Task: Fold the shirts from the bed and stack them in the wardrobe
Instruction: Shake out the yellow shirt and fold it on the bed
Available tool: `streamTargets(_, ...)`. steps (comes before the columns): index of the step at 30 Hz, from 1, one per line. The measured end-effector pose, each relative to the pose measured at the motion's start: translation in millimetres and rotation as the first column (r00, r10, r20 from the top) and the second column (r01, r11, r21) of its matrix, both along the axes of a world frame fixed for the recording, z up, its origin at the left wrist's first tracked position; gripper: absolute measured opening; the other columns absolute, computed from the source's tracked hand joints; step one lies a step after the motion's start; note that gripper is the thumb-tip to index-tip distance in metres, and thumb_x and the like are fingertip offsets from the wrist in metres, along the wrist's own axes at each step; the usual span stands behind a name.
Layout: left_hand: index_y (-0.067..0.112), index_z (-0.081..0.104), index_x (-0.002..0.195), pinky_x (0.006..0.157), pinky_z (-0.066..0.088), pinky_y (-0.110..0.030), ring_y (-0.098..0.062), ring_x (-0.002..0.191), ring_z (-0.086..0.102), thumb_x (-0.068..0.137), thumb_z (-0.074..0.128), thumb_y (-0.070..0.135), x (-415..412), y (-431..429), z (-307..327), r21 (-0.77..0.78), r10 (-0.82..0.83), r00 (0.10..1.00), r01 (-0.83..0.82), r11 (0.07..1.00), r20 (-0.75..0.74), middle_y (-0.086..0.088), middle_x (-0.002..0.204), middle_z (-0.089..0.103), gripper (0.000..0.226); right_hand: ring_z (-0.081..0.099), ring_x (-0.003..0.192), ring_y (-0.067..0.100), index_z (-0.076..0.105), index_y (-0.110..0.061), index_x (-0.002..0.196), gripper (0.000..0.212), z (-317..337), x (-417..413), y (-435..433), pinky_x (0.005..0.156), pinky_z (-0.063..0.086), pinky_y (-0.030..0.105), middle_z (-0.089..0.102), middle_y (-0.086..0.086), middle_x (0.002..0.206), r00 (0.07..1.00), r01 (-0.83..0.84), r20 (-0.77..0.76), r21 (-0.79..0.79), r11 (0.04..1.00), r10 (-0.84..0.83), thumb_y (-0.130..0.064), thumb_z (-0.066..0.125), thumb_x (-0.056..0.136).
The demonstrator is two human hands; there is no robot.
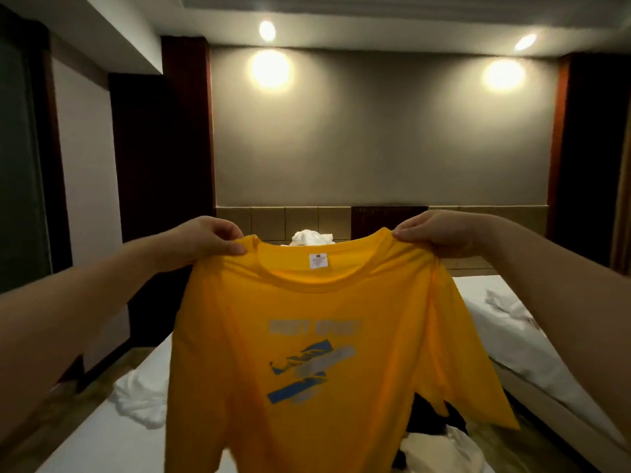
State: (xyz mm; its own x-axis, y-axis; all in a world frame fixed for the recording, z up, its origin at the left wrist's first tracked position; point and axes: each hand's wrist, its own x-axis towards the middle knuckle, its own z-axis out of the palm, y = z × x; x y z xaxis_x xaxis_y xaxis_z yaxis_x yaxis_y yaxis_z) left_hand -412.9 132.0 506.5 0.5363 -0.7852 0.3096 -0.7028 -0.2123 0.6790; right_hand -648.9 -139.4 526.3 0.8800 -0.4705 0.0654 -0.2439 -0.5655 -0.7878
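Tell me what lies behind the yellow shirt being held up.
Behind the yellow shirt, held by the left hand and right hand, white clothes peek above the collar, and dark clothing shows below its sleeve on the bed. The bed's middle is covered.

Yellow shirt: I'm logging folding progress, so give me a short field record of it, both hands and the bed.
shirt: yellow shirt, held up in the air, unfolded, print facing the camera
left hand: pinches one shoulder of it
right hand: pinches the other shoulder
bed: white sheet below, with crumpled white clothes and a dark garment lying on it
fold stage: not yet begun
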Motion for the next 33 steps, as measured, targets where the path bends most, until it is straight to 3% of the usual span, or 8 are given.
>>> streamTargets(2,0.009,0.062,0.094,0.078,0.052,-0.037,-0.028,0.091,0.059,0.084,0.059,0.015,-3,3,15,0.063,-0.014,1.000,0.014,0.998,0.004,-0.013,0.097,0.059,0.012,0.058,0.107,0.027,0.056,-0.012,0.123,0.036,7,3,3,0.094,0.048,0.040,0.058,0.010,0.120,0.997,0.061,0.050,-0.112,0.992,-0.056,-0.031,0.051,0.093)
streamTargets(6,0.013,0.060,0.087,0.053,0.051,-0.020,-0.018,0.075,0.055,0.077,0.058,0.022,3,8,48,-0.305,-0.118,0.983,0.071,0.950,-0.140,-0.007,0.085,0.056,0.013,0.058,0.092,0.020,0.057,-0.006,0.125,0.041,25,19,6,0.074,0.048,0.028,0.059,0.009,0.109,0.898,0.263,0.409,-0.206,0.942,-0.161,-0.034,0.050,0.095)
streamTargets(14,0.012,0.059,0.100,0.082,0.045,-0.038,-0.027,0.093,0.052,0.092,0.052,0.022,13,-6,55,-0.298,0.160,0.984,-0.129,0.946,0.081,-0.006,0.093,0.053,0.014,0.054,0.111,0.032,0.058,-0.002,0.122,0.044,40,61,18,0.081,0.035,0.029,0.060,0.019,0.121,0.768,0.531,0.604,-0.413,0.740,-0.214,-0.035,0.039,0.100)
streamTargets(18,0.018,0.062,0.094,0.074,0.051,-0.032,-0.031,0.098,0.058,0.078,0.062,0.032,22,2,62,-0.075,0.055,0.997,-0.051,0.996,0.054,-0.009,0.099,0.059,0.021,0.060,0.097,0.027,0.058,-0.005,0.121,0.039,46,64,13,0.079,0.045,0.030,0.062,0.017,0.115,0.886,0.304,0.436,-0.283,0.910,-0.160,-0.033,0.047,0.096)
streamTargets(23,0.025,0.061,0.091,0.047,0.050,-0.018,-0.020,0.080,0.060,0.005,0.074,0.077,37,6,52,-0.285,-0.018,0.993,-0.016,0.959,-0.114,-0.002,0.091,0.060,0.101,0.071,0.073,0.020,0.069,-0.011,0.097,0.064,41,49,-10,0.056,0.058,0.031,0.073,0.011,0.092,0.943,-0.159,0.318,0.167,0.973,0.099,-0.047,0.086,0.048)
streamTargets(25,0.021,0.060,0.091,0.049,0.051,-0.021,-0.020,0.078,0.060,0.014,0.077,0.075,38,-1,45,-0.263,-0.035,0.985,-0.011,0.965,-0.169,-0.006,0.093,0.061,0.096,0.072,0.077,0.023,0.070,-0.011,0.095,0.081,35,52,-15,0.056,0.057,0.032,0.073,0.012,0.093,0.940,-0.215,0.312,0.233,0.948,0.136,-0.046,0.093,0.026)
streamTargets(29,0.012,0.058,0.097,0.067,0.048,-0.033,-0.025,0.084,0.057,0.071,0.063,0.039,35,-25,32,-0.257,0.033,0.957,-0.110,0.960,-0.288,-0.017,0.108,0.055,0.038,0.064,0.088,0.031,0.054,-0.005,0.124,0.055,15,80,-19,0.073,0.052,0.042,0.065,0.016,0.103,0.945,0.084,0.279,0.298,0.951,-0.171,-0.031,0.070,0.079)
streamTargets(33,0.012,0.050,0.114,0.077,0.044,-0.042,-0.028,0.084,0.055,0.086,0.063,0.032,25,-53,-1,-0.315,0.112,0.841,-0.317,0.895,-0.529,-0.009,0.096,0.056,0.037,0.058,0.096,0.035,0.050,-0.007,0.121,0.045,-26,112,6,0.088,0.048,0.048,0.057,0.016,0.111,0.855,0.262,0.277,0.500,0.825,-0.439,-0.031,0.064,0.086)
